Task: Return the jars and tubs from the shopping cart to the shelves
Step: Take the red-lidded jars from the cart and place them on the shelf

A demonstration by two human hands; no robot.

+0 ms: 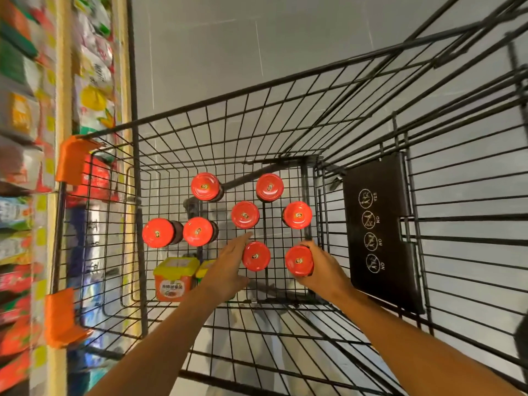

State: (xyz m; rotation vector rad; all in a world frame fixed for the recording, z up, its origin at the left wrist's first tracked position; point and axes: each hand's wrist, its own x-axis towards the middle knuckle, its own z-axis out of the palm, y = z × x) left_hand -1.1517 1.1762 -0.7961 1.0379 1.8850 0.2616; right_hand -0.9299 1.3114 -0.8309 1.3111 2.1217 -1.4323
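Several red-lidded jars stand upright on the floor of the black wire shopping cart. My right hand grips the nearest right jar round its side. My left hand reaches in with straight fingers beside another jar, close to it or just touching it. Further in stand more jars, such as the middle one and a pair at the left. An orange tub with a yellow lid sits at the near left of the cart; a second tub is mostly hidden behind my left wrist.
Store shelves packed with colourful packets run along the left, close to the cart's side with its orange corner guards. The folded black child seat flap hangs on the cart's right wall. Grey floor lies beyond.
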